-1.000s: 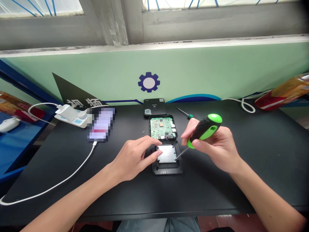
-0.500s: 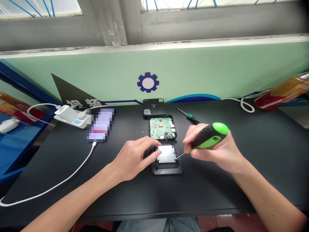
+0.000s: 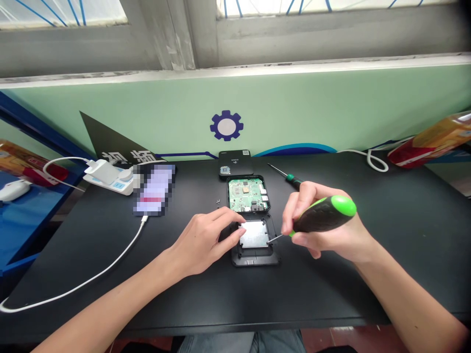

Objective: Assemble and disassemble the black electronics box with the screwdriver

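Observation:
My right hand (image 3: 324,225) grips a screwdriver (image 3: 326,215) with a thick black and green handle. Its thin shaft slants down leftward, and the tip meets the lower right corner of a silver metal plate (image 3: 254,234). That plate lies in a black plastic cover (image 3: 257,259) flat on the table. From the left, my left hand (image 3: 211,240) holds the plate's left edge, thumb and index fingertips resting on it. Just beyond the cover sits a black case with a green circuit board (image 3: 243,191) inside. Any screw under the tip is too small to make out.
Behind the open case is a closed black box (image 3: 234,164). A second, slimmer screwdriver (image 3: 292,179) lies partly behind my right hand. Tiny screws (image 3: 218,201) rest left of the case. Farther left are a phone (image 3: 154,191) on a white cable (image 3: 121,264) and a power strip (image 3: 110,179).
My right hand has turned the screwdriver; its handle has rolled and swung slightly right and down, and the fingers have shifted round it. The left hand keeps its place on the plate.

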Tool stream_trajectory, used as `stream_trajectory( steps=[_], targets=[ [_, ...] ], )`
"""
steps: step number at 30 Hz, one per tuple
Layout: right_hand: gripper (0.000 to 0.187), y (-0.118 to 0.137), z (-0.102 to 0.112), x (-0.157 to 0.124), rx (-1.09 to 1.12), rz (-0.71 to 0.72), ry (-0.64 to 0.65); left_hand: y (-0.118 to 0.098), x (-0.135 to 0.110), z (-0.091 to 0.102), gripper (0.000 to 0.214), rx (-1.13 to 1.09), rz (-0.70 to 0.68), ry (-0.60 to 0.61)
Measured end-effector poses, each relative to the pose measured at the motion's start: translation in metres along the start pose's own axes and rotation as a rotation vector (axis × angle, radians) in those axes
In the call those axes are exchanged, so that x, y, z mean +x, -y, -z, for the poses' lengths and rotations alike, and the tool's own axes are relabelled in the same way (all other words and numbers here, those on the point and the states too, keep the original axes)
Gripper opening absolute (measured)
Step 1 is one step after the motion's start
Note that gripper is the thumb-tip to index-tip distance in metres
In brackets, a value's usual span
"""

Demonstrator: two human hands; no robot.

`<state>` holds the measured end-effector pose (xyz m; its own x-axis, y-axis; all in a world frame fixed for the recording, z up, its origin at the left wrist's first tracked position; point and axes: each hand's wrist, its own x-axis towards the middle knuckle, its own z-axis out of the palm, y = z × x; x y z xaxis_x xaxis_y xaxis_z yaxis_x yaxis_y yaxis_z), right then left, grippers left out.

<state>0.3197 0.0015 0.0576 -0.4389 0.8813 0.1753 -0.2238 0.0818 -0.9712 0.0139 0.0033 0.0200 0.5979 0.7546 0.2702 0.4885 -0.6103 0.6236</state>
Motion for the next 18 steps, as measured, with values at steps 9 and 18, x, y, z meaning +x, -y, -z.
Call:
stream_trajectory(
  steps=[9, 18],
  targets=[
    [0.025, 0.0042, 0.0038, 0.0007, -0.112, 0.058, 0.067, -0.0014, 0.0010, 0.0005, 0.013, 0.011, -0.008, 0.008],
    [0.026, 0.0005, 0.0001, -0.0016, 0.001, -0.089, 0.011, -0.0020, 0.0005, 0.0007, 0.013, 0.020, -0.002, 0.017]
  ],
)
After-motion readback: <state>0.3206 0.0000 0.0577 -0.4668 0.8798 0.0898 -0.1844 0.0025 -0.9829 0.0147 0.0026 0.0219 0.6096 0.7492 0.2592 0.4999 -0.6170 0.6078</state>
